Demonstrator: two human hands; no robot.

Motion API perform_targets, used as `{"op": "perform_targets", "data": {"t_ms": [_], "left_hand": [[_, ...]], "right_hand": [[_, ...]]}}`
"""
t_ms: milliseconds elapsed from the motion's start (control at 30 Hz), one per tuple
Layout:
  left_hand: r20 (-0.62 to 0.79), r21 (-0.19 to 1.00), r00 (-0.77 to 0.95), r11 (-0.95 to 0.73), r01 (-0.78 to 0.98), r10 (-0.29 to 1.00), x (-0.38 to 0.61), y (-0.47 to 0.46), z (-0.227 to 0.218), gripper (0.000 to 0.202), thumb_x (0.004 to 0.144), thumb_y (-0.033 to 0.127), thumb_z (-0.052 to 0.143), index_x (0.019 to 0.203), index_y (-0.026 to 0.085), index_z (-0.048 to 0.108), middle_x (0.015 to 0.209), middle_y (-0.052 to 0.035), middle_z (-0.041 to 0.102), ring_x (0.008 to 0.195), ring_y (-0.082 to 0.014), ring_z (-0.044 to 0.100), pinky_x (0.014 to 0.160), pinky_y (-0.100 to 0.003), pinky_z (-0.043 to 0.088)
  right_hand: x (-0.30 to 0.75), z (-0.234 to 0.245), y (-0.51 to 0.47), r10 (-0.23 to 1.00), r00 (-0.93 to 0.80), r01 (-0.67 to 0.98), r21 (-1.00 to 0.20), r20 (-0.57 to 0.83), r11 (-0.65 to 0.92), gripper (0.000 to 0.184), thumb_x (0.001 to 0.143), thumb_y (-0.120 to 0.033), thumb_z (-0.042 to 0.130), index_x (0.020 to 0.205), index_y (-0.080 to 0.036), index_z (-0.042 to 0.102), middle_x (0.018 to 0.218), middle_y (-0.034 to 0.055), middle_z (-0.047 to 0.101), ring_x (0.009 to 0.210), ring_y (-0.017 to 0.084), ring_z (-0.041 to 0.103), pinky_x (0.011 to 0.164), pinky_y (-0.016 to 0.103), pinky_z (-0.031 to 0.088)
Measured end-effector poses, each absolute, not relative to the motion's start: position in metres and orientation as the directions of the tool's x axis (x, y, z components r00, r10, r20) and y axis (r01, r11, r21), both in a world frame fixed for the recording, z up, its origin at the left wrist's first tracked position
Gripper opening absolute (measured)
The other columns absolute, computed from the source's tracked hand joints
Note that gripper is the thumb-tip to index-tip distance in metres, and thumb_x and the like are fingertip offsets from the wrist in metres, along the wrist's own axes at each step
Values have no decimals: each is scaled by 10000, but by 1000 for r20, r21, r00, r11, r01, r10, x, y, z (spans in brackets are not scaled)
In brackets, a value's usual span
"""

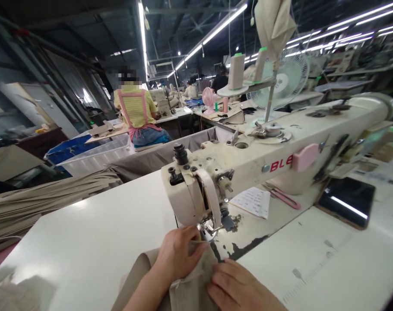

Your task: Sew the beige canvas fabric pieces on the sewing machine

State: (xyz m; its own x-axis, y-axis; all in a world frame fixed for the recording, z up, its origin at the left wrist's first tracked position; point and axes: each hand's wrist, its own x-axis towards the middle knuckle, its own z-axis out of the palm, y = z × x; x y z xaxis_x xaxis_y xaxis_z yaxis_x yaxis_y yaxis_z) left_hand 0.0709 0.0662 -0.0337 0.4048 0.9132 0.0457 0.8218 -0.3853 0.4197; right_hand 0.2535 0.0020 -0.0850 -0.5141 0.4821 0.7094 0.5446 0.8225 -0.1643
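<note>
Soft, light beige cloth [191,287], best held at its fold, is pinched by the left hand [179,255] and pressed by the spread right hand [235,287] near the presser foot [207,226].

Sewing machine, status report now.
Left hand pinching beige fabric; right hand flat on it. Fabric at front of sewing machine. Paper sheet behind machine head.

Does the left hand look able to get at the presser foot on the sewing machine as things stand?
Probably yes: the left hand sits just in front of the presser foot, on the beige fabric, and nothing appears to stand between them.
</note>
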Motion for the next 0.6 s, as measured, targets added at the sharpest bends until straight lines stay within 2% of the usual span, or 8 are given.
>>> {"op": "perform_targets", "data": {"t_ms": [100,167,300,433,600], "left_hand": [[19,446,357,-327,833,934,70,64,-23,128,778,116,508,723,200,587,729,17,657,714,-132,606,661,-218,406],[0,453,309,-276,848,951,69,64,-20,132,768,117,521,711,197,608,733,13,675,729,-140,626,675,-224,423],[-6,445,198,-175,878,980,68,76,-28,100,746,164,586,770,184,681,801,-38,727,802,-205,669,714,-280,468],[29,423,188,-183,887,982,67,91,-38,231,771,238,594,960,183,713,967,-90,742,939,-257,669,802,-332,493],[84,411,197,-214,886,977,66,101,-42,221,793,262,560,928,218,729,985,-66,746,954,-251,664,828,-336,495]], "right_hand": [[260,-86,8,416,-602,439,-152,681,885,435,1056,-172,209,980,-163,637,840,36,707,834,160,641,903,270,494],[264,-82,12,395,-660,384,-166,639,908,499,1062,-183,147,999,-157,642,854,42,709,843,159,636,906,274,489],[271,-67,22,377,-703,372,-140,603,918,361,1050,-168,285,1016,-143,644,860,54,699,855,175,635,911,304,490],[274,-57,33,381,-737,387,-114,558,915,230,1013,-153,419,1013,-128,648,884,72,690,887,187,630,870,291,518],[272,-61,40,398,-714,403,-126,576,906,231,1012,-142,419,1049,-102,643,886,81,686,897,192,629,863,292,531]]}}
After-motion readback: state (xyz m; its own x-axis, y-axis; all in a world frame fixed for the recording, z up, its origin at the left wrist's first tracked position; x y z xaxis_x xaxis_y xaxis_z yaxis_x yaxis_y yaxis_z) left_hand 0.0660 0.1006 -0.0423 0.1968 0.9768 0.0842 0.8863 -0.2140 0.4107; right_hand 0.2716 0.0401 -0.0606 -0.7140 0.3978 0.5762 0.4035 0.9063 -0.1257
